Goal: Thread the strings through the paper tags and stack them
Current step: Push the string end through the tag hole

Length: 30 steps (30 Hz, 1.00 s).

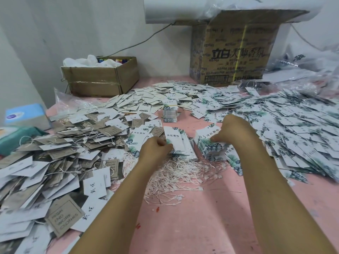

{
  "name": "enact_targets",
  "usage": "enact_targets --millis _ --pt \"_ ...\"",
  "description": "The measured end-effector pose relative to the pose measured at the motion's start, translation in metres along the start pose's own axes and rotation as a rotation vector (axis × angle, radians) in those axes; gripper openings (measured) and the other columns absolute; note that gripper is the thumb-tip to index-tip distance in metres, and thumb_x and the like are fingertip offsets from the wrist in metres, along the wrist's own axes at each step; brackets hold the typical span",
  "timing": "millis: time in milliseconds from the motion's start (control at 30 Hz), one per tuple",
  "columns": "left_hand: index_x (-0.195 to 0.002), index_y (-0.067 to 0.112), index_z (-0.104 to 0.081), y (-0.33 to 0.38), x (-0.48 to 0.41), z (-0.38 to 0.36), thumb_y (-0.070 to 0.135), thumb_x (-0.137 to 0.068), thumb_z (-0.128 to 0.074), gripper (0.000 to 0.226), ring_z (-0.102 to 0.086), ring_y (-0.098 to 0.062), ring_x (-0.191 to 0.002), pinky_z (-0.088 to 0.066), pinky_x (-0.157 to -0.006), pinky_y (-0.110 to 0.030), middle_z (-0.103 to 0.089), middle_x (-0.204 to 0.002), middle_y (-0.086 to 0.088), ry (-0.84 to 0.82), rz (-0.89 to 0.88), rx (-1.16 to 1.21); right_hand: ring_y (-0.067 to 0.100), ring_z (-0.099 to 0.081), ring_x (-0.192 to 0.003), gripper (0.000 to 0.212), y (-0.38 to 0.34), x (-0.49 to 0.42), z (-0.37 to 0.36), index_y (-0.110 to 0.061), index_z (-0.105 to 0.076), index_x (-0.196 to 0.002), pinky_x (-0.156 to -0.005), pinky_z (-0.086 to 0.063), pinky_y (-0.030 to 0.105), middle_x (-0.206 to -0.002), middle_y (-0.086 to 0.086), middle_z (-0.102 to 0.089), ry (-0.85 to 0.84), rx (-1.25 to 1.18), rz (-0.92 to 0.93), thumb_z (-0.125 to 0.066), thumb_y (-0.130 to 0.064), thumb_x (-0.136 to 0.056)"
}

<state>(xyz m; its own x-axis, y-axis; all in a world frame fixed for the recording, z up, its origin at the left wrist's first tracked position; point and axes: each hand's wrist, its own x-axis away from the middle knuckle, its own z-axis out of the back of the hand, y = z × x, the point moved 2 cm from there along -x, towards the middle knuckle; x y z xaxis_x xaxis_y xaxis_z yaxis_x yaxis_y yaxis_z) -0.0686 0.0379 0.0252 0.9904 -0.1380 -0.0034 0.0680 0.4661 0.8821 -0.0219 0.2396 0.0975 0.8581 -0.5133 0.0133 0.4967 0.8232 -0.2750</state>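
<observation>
At desk (201, 226) centre | left hand (156, 148) pinches fanned leaf-print tags (180, 143) | right hand (232, 128) grips second tag stack (209, 149), thumb on top | loose strings (176, 176) heaped toward near edge, touching both.

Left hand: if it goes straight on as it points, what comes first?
Past the fanned white leaf-print paper tags it holds, the left hand likely meets the banded stack of tags; depth unclear.
</observation>
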Motion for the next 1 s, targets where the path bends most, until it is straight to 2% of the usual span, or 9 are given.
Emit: enact_targets --millis 100,167,233,367,600,767,867,900,1000 --pt "-0.074 0.008 -0.059 0.002 0.0 0.004 0.012 -0.085 -0.066 0.014 -0.06 -0.02 -0.062 -0.037 -0.047 -0.022 -0.063 -0.076 -0.011 -0.042 0.032 0.216 0.024 -0.053 -0.065 0.034 0.002 -0.004 0.003 -0.007 -0.05 -0.066 -0.054 -0.037 0.025 -0.063 0.006 -0.052 0.042 -0.09 0.009 -0.069 -0.031 -0.081" --pt "-0.08 -0.003 -0.062 0.005 0.001 0.007 0.01 -0.084 -0.068 0.014 -0.058 -0.008 -0.051 -0.039 -0.042 -0.018 -0.062 -0.072 -0.006 -0.038 0.015 0.293 0.023 -0.05 -0.061 0.031 0.001 -0.005 0.005 -0.004 -0.055 -0.071 -0.055 -0.036 0.025 -0.062 0.007 -0.051 0.045 -0.232 0.049 -0.065 -0.03 -0.085" --pt "-0.085 -0.008 -0.063 0.007 0.001 0.008 0.01 -0.084 -0.068 0.019 -0.055 0.001 -0.052 -0.043 -0.044 -0.012 -0.062 -0.072 0.002 -0.029 -0.026 0.318 0.019 -0.039 -0.05 0.029 -0.001 -0.004 0.005 -0.008 -0.052 -0.072 -0.048 -0.028 0.023 -0.058 0.004 -0.043 -0.007 -0.44 0.109 -0.063 -0.03 -0.087" --pt "-0.072 0.009 -0.061 0.016 0.003 0.008 0.01 -0.084 -0.068 0.014 -0.059 0.005 -0.057 -0.043 -0.054 -0.007 -0.065 -0.06 0.011 -0.097 -0.12 0.414 0.014 -0.023 -0.046 0.031 -0.01 -0.002 0.0 -0.015 -0.044 -0.069 -0.048 -0.018 0.026 -0.058 0.002 -0.029 -0.182 -0.719 0.175 -0.059 -0.031 -0.09" --pt "-0.077 0.011 -0.06 0.03 0.012 0.009 0.007 -0.082 -0.068 0.011 -0.063 -0.005 -0.066 -0.05 -0.069 -0.014 -0.067 -0.065 0.003 -0.273 -0.271 0.467 0.014 -0.019 -0.046 0.029 -0.023 0.006 -0.001 -0.012 -0.046 -0.069 -0.042 -0.016 0.024 -0.057 0.003 -0.028 -0.218 -0.84 0.298 -0.059 -0.026 -0.091" --pt "-0.074 0.014 -0.055 0.036 0.017 0.01 0.015 -0.084 -0.067 0.016 -0.054 -0.003 -0.055 -0.039 -0.055 -0.014 -0.061 -0.057 0.011 -0.37 -0.312 0.432 0.009 -0.022 -0.039 0.031 -0.029 0.018 0.006 -0.014 -0.048 -0.063 -0.036 -0.017 0.018 -0.041 -0.009 -0.035 -0.291 -0.828 0.385 -0.057 -0.019 -0.092" --pt "-0.084 0.016 -0.059 0.039 0.016 0.012 0.023 -0.087 -0.063 0.009 -0.052 -0.004 -0.054 -0.037 -0.055 -0.02 -0.059 -0.059 0.013 -0.267 -0.316 0.529 0.011 -0.022 -0.043 0.03 -0.033 0.025 0.009 -0.011 -0.046 -0.066 -0.035 -0.018 0.018 -0.037 -0.02 -0.042 -0.333 -0.801 0.436 -0.055 -0.018 -0.093" --pt "-0.088 0.016 -0.061 0.04 0.015 0.012 0.019 -0.089 -0.061 0.003 -0.052 -0.004 -0.056 -0.038 -0.055 -0.021 -0.061 -0.062 0.012 -0.219 -0.308 0.576 0.012 -0.022 -0.044 0.029 -0.034 0.026 0.01 -0.01 -0.045 -0.067 -0.035 -0.019 0.018 -0.037 -0.025 -0.044 -0.334 -0.791 0.453 -0.055 -0.017 -0.093" --pt "-0.09 0.014 -0.066 0.042 0.014 0.014 0.004 -0.088 -0.06 0.012 -0.056 -0.007 -0.059 -0.042 -0.052 -0.022 -0.068 -0.07 0.007 -0.12 -0.273 0.686 0.009 -0.028 -0.041 0.025 -0.035 0.027 0.009 -0.008 -0.045 -0.072 -0.035 -0.021 0.017 -0.039 -0.032 -0.043 -0.344 -0.767 0.482 -0.055 -0.017 -0.093"
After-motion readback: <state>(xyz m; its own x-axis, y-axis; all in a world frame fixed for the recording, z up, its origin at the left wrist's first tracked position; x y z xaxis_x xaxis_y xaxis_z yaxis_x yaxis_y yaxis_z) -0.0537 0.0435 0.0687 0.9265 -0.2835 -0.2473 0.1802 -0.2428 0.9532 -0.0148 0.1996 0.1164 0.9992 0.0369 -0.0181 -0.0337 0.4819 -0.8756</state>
